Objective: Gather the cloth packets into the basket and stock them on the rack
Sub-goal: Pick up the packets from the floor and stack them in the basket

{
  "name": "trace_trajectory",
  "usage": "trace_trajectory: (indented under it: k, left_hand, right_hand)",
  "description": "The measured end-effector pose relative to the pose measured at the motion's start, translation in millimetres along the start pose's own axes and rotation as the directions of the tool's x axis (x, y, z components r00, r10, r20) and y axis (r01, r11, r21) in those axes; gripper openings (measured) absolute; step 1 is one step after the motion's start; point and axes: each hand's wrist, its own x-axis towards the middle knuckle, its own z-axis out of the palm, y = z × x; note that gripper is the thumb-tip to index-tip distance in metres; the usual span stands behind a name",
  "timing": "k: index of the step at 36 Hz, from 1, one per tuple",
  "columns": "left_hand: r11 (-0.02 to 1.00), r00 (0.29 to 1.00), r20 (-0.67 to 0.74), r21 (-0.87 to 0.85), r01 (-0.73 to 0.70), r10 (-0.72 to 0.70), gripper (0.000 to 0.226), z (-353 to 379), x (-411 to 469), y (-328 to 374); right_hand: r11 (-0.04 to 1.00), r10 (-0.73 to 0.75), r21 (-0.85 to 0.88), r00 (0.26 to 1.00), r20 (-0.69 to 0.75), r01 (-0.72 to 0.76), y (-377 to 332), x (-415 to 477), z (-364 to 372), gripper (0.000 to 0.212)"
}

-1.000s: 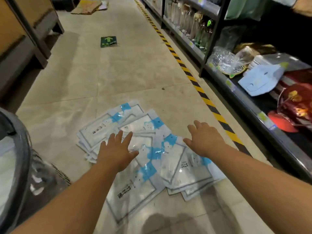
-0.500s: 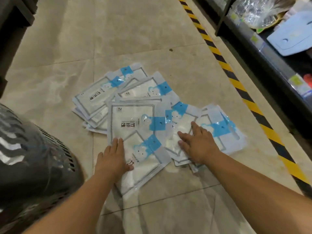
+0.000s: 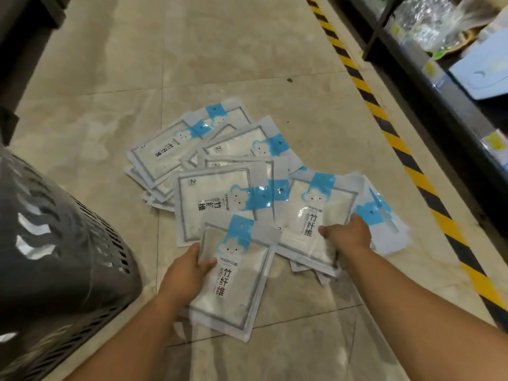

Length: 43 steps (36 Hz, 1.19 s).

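Your left hand (image 3: pixel 187 270) pinches the near packet (image 3: pixel 231 287) by its edge just right of the basket (image 3: pixel 60 257), your right hand (image 3: pixel 347 237) grips a second packet (image 3: pixel 310 215) farther right of it, loose packets (image 3: pixel 170 155) fanned beyond, likely so both lift clear for one short drop in.

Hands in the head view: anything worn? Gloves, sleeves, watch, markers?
Nothing worn that shows. The left hand and right hand are bare: no gloves, rings, watch or wristbands visible. Both forearms are bare too, with no sleeve in view up to the frame edge, and no tape or markers.
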Motion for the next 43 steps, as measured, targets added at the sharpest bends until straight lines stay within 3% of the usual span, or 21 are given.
trace_trajectory:
  k: [3,9,16,18,23,30,36,43]
  left_hand:
    - [0.992,0.998,-0.017,-0.109,-0.057,0.056,0.007,0.8,-6.1,8.5]
    - [0.957,0.993,-0.092,-0.272,-0.100,0.078,0.011,-11.1,-7.6,54.1]
    - [0.856,0.970,-0.234,-0.487,-0.175,0.066,0.010,-41.0,-13.7,123.7]
    - [0.840,0.961,-0.266,-0.501,-0.209,0.080,0.010,-52.9,-16.7,143.0]
    - [0.847,0.905,-0.410,-0.435,-0.305,0.116,0.020,-91.7,-24.5,190.7]
    - [0.887,0.802,-0.586,-0.299,-0.353,0.121,0.025,-166.8,-39.6,234.6]
    - [0.884,0.691,-0.707,-0.215,-0.415,0.152,0.030,-242.5,-56.8,226.5]
    - [0.890,0.595,-0.798,-0.199,-0.410,0.095,0.027,-320.1,-88.5,190.0]
  right_hand:
    - [0.993,-0.112,0.051,0.993,0.023,0.111,3.4,-1.5,-5.3,0.029]
    - [0.907,-0.422,-0.026,0.907,-0.018,0.421,-4.3,-10.6,-25.6,0.008]
    - [0.818,-0.566,0.103,0.823,-0.036,0.567,-54.9,-36.2,-57.0,0.028]
    - [0.799,-0.590,0.133,0.807,-0.020,0.587,-76.2,-45.1,-64.3,0.022]
    - [0.719,-0.677,0.197,0.736,-0.021,0.667,-140.0,-69.9,-80.1,0.009]
    - [0.628,-0.744,0.252,0.663,-0.086,0.737,-223.4,-107.9,-79.8,0.018]
    - [0.551,-0.802,0.315,0.595,-0.058,0.773,-279.4,-151.4,-54.8,0.022]
    - [0.469,-0.859,0.420,0.512,0.014,0.777,-327.2,-215.1,-5.2,0.021]
